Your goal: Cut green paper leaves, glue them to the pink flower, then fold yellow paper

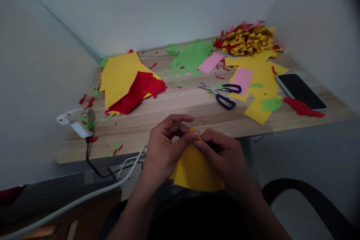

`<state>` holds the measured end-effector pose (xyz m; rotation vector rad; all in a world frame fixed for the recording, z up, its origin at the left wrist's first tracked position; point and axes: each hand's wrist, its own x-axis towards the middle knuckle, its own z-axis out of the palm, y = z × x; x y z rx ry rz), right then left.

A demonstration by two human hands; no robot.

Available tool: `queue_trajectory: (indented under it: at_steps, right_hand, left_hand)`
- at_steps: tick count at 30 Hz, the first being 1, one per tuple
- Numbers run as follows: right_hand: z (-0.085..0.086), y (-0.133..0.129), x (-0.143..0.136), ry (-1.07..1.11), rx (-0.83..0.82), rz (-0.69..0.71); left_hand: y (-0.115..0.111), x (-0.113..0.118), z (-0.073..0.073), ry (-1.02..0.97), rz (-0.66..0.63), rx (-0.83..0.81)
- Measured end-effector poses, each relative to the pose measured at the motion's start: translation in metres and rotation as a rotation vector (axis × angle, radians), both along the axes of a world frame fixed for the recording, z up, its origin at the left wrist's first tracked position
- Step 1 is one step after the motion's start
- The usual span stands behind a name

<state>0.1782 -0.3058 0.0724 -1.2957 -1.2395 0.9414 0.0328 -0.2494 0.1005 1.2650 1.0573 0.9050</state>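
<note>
A sheet of yellow paper (198,170) hangs between my two hands, in front of the table's near edge and above my lap. My left hand (168,138) pinches its top from the left, thumb against the paper and index finger arched above. From the right, my right hand (222,150) pinches the same top edge, its thumb close to the left thumb. The paper narrows to a folded peak at the fingertips and flares out below. Part of the fold is hidden by the fingers.
On the wooden table (174,108) lie dark-handled scissors (225,95), a phone (300,90), pink paper (244,80), green paper (194,56) and yellow sheets (119,77) with red paper (135,95). Folded yellow pieces (247,41) are heaped at the back right. A white glue gun (74,122) stands at left, its cord trailing over the edge.
</note>
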Motion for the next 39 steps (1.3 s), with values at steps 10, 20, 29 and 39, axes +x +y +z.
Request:
queue_trajectory:
  at_steps: [10, 20, 29, 39]
  right_hand:
    - [0.001, -0.011, -0.004, -0.112, 0.066, -0.043]
    - [0.002, -0.032, -0.004, -0.495, 0.278, 0.093]
    - [-0.032, -0.013, 0.003, -0.26, 0.232, -0.187]
    - [-0.021, 0.049, 0.035, -0.757, 0.136, -0.396]
  left_hand:
    - [-0.01, 0.004, 0.002, -0.124, 0.062, -0.083]
    - [-0.001, 0.006, -0.004, -0.285, 0.329, 0.031]
    - [0.021, 0.011, -0.019, -0.28, 0.304, -0.031]
    - [0.042, 0.004, -0.068, 0.134, 0.209, 0.133]
